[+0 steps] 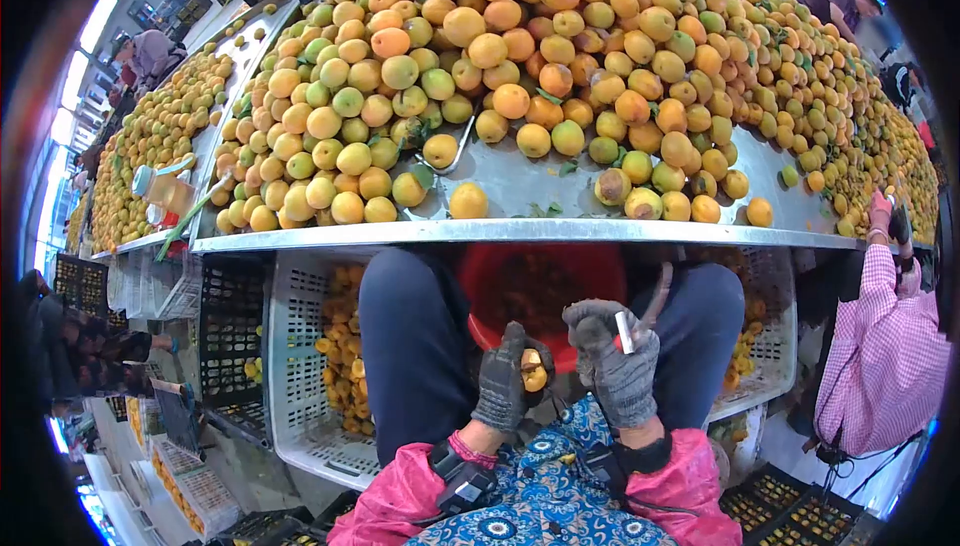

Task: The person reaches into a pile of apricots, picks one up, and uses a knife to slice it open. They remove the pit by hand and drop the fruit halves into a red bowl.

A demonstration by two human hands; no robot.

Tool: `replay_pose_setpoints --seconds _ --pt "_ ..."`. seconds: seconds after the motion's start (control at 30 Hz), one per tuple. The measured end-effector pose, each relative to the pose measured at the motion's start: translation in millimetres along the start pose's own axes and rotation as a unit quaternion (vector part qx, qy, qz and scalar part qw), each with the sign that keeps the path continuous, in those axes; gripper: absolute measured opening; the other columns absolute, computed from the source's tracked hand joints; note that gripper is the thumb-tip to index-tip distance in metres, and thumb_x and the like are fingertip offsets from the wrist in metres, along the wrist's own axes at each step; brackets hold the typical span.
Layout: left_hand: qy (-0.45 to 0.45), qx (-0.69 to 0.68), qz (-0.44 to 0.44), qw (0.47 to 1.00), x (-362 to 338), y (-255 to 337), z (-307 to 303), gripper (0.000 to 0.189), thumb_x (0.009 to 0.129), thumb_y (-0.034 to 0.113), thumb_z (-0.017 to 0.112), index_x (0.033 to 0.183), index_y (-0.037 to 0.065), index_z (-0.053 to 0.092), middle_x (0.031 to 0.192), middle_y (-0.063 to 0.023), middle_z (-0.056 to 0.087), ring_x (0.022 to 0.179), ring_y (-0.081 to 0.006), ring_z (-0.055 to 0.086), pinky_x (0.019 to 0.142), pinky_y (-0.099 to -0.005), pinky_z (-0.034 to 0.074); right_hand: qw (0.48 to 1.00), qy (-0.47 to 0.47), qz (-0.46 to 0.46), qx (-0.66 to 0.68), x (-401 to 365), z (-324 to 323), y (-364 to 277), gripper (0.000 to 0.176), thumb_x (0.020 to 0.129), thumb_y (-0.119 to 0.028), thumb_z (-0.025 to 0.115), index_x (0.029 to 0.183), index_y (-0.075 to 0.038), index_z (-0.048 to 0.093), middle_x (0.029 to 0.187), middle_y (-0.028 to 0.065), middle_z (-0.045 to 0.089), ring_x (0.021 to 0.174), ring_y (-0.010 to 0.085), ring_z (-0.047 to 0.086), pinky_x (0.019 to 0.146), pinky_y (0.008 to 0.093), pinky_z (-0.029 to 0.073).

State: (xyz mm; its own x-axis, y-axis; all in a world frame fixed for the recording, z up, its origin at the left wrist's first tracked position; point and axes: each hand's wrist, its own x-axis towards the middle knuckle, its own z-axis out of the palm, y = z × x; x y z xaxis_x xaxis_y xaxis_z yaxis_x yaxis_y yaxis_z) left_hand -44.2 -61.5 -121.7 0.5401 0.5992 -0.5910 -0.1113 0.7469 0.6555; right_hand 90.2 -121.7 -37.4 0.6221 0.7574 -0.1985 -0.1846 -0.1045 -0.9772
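My left hand (500, 381), in a dark grey knit glove, is closed around a cut apricot (534, 372) with its orange flesh facing my right hand. My right hand (618, 366), gloved in lighter grey, is wrapped around a small knife (657, 298). Its curved blade seems to point up and away, and a white piece sticks out by the fingers. Both hands are over my lap, apart from each other. Just beyond them, between my knees, is a red tub (484, 331) with dark, indistinct contents.
Whole apricots (400, 71) are heaped on a metal table (500, 234) before me. A bent metal rod (463, 146) lies among them. White crates (300, 396) with apricot pieces flank my legs. A person in a pink checked shirt (880, 346) works at right; others are farther off.
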Motion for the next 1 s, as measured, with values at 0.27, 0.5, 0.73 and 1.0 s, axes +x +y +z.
replay_pose_setpoints --seconds 0.27,0.5,0.73,1.0 --pt "0.056 0.002 0.000 0.998 -10 11 19 0.052 0.097 0.053 0.044 0.080 0.008 0.062 0.067 -0.0026 0.060 0.055 -0.0115 0.057 0.049 -0.0281 0.046 0.942 -0.153 -0.128 -0.268 -11 -7 38 0.024 0.073 -0.003 0.071 0.096 -0.005 0.068 0.095 0.0114 0.062 0.085 0.0267 0.064 0.074 0.0342 0.052" --pt "0.078 -0.087 -0.149 0.982 -8 17 23 0.048 0.092 0.056 0.052 0.083 0.011 0.063 0.075 -0.0043 0.064 0.060 -0.0164 0.061 0.055 -0.0315 0.051 0.916 -0.125 -0.211 -0.317 -14 4 43 0.023 0.071 -0.007 0.072 0.094 -0.008 0.068 0.097 0.0128 0.063 0.083 0.0308 0.065 0.070 0.0357 0.053" --pt "0.067 -0.162 -0.167 0.970 -4 1 14 0.049 0.088 0.060 0.056 0.086 0.011 0.064 0.073 -0.0041 0.064 0.066 -0.0199 0.062 0.056 -0.0353 0.052 0.900 -0.113 -0.251 -0.339 -23 3 59 0.025 0.071 -0.012 0.074 0.096 -0.008 0.069 0.101 0.0145 0.065 0.089 0.0328 0.065 0.074 0.0372 0.054" --pt "0.070 -0.092 -0.127 0.985 7 3 10 0.056 0.088 0.064 0.050 0.082 0.010 0.064 0.068 -0.0038 0.062 0.054 -0.0197 0.059 0.050 -0.0337 0.050 0.909 -0.134 -0.205 -0.338 -20 5 55 0.029 0.076 -0.015 0.074 0.104 -0.010 0.069 0.105 0.0125 0.062 0.088 0.0307 0.065 0.074 0.0359 0.054"
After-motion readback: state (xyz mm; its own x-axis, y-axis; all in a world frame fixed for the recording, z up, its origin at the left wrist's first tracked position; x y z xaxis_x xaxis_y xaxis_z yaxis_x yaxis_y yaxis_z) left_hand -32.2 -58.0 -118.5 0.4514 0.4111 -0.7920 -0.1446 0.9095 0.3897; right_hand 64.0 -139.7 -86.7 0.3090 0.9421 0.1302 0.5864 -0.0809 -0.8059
